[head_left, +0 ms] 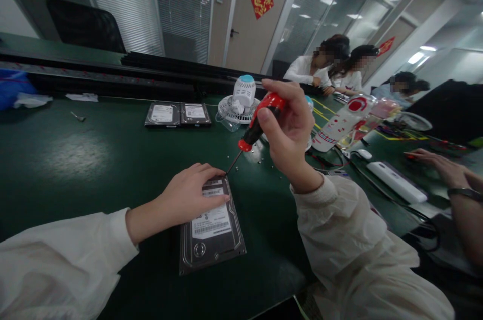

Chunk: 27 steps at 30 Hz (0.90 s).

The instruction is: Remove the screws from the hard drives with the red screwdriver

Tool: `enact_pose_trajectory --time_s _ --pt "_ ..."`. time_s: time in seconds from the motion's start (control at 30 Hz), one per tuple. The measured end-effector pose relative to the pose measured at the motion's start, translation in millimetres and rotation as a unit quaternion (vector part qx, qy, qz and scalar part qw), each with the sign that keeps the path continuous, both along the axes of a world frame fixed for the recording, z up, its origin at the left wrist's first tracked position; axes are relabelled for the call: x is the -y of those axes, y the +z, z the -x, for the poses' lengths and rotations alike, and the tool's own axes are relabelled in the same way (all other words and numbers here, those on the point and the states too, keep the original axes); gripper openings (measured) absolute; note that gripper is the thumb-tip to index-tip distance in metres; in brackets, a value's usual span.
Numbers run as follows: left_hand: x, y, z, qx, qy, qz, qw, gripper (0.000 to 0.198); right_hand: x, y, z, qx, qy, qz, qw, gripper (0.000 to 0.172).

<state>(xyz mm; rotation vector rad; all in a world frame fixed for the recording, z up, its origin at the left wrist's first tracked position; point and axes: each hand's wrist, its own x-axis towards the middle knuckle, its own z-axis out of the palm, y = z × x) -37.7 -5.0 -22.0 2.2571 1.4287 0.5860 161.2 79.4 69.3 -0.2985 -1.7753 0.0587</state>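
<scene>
A hard drive (211,247) with a white label lies flat on the dark green table. Across its far half rests my left hand (190,191), thumb on the label and fingers along the far end, holding the drive against the table. My right hand (289,131) is closed around the red-and-black handle of a screwdriver (252,134), index finger high on the handle. The screwdriver slants down to the left, its thin shaft meeting the drive's far right corner. The tip is too small to see clearly, and the left part of the drive is covered by my left hand.
Two more hard drives (162,113) lie farther back. Small screws (259,161) are scattered beyond the drive, near a white fan (244,91). A printed bottle (332,126) and a white power strip (396,180) are on the right. Another person's hand (433,161) is at far right.
</scene>
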Motion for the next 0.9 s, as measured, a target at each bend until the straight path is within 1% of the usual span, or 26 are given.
enact_pose_trajectory --time_s 0.07,0.17,0.23,0.3,0.4,0.43,0.53,0.6,0.67,0.8,0.83,0.9 --pt "0.1 0.6 0.2 -0.001 0.001 0.006 1.0 0.064 -1.1 -0.7 -0.7 0.014 0.009 0.015 1.0 0.035" --pt "0.0 1.1 0.2 -0.001 0.0 0.011 1.0 0.064 -2.5 -2.4 -0.6 0.041 0.074 0.043 0.995 0.044" --pt "-0.1 1.4 -0.1 -0.001 -0.001 0.006 1.0 0.063 -2.2 -2.9 0.1 0.041 0.092 0.05 0.994 0.046" --pt "0.0 1.9 -0.5 -0.002 0.0 0.003 1.0 0.062 -1.2 -2.7 0.7 0.027 0.062 0.041 0.997 0.046" --pt "0.1 2.7 -1.0 -0.004 -0.001 0.002 1.0 0.061 -1.2 -2.2 0.3 0.019 0.013 0.017 1.0 0.039" --pt "0.2 2.9 -1.1 -0.004 -0.002 0.001 1.0 0.061 -1.8 -2.2 -0.2 0.022 0.017 0.019 0.999 0.038" --pt "0.2 2.9 -1.0 -0.003 -0.001 0.003 1.0 0.061 -3.7 -2.8 -1.2 0.038 0.057 0.061 0.996 0.041" --pt "0.3 2.7 -0.6 -0.005 0.001 0.01 1.0 0.062 -3.9 -3.0 -1.0 0.046 0.074 0.074 0.993 0.042" --pt "0.5 2.6 -0.4 -0.005 0.0 0.013 1.0 0.063 -3.4 -2.5 -0.4 0.038 0.062 0.062 0.995 0.04" --pt "0.4 3.3 -0.9 -0.006 -0.002 0.008 1.0 0.062 -2.9 -1.1 0.2 0.023 0.017 0.031 0.999 0.036" --pt "0.3 3.5 -1.2 -0.006 -0.001 0.008 1.0 0.061 -2.9 -1.1 0.1 0.026 0.015 0.03 0.999 0.037" --pt "0.1 3.8 -1.5 -0.007 0.0 0.008 1.0 0.061 -2.7 -1.4 -0.2 0.041 0.032 0.045 0.998 0.039"
